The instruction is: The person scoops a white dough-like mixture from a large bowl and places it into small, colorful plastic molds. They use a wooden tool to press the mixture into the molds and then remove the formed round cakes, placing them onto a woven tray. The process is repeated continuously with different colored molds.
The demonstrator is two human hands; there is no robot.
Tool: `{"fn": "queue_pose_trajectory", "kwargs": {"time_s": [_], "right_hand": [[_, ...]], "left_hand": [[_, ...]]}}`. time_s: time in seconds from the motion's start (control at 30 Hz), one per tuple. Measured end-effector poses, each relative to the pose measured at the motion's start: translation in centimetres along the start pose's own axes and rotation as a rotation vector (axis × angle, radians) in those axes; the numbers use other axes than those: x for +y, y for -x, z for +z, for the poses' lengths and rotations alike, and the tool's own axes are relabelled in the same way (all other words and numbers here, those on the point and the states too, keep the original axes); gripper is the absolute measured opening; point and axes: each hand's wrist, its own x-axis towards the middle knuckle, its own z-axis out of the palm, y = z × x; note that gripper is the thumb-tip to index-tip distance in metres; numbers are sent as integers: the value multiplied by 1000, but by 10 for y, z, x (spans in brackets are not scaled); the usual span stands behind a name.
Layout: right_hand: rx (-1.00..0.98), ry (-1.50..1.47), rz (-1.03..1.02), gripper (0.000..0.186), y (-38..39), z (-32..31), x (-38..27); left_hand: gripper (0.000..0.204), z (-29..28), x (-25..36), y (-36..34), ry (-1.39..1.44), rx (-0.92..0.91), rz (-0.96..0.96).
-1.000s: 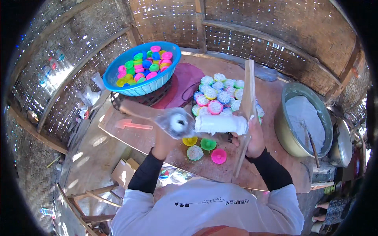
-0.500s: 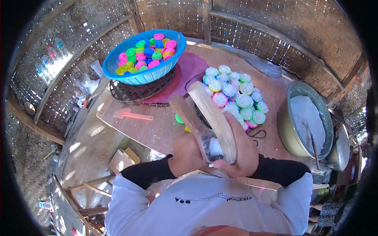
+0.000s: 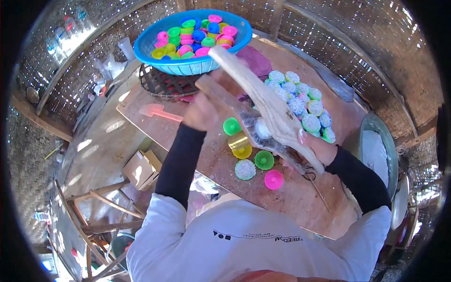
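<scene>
My right hand [image 3: 317, 148] grips a wooden press [image 3: 268, 98] made of two long arms that stand apart at their far ends. A white lump [image 3: 263, 128] shows between the arms, near their middle. My left hand [image 3: 202, 113] is beside the far end of the darker arm; its fingers are smeared by motion. Below the press lie small plastic moulds: a green one [image 3: 264, 160], another green one [image 3: 231, 126], a yellow one [image 3: 242, 152] and a pink one [image 3: 274, 179]. A brass-coloured cylinder [image 3: 238, 141] touches the yellow mould. One mould [image 3: 245, 169] is filled with white strands.
Several moulds filled with white strands [image 3: 300, 101] are heaped at the right of the brown table [image 3: 213, 155]. A blue basket [image 3: 188, 65] of coloured moulds stands at the back left. An orange spatula [image 3: 159, 112] lies at left; a large bowl of white mass [image 3: 373, 150] stands right.
The press has moved forward from close to my chest, with my right hand on it. My left hand has shifted away to the left. The loose moulds and cylinder are now uncovered.
</scene>
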Motion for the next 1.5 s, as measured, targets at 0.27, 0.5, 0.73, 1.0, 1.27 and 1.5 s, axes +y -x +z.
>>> {"fn": "queue_pose_trajectory", "kwargs": {"time_s": [0.27,0.5,0.73,1.0,1.27,1.5], "right_hand": [[69,214,264,65,-38,-15,-11],[85,442,325,64,-61,-22,9],[179,593,118,69,-66,-6,23],[194,639,294,71,-51,11,-11],[286,746,236,73,-49,16,-16],[348,849,23,71,-61,24,5]], "left_hand": [[48,-8,-19,-5,684,116,215],[21,-37,-44,14,827,189,202],[20,-50,-43,21,846,106,174],[19,-31,-48,29,829,273,249],[17,-57,-63,29,801,199,329],[14,-55,-38,40,678,273,296]]}}
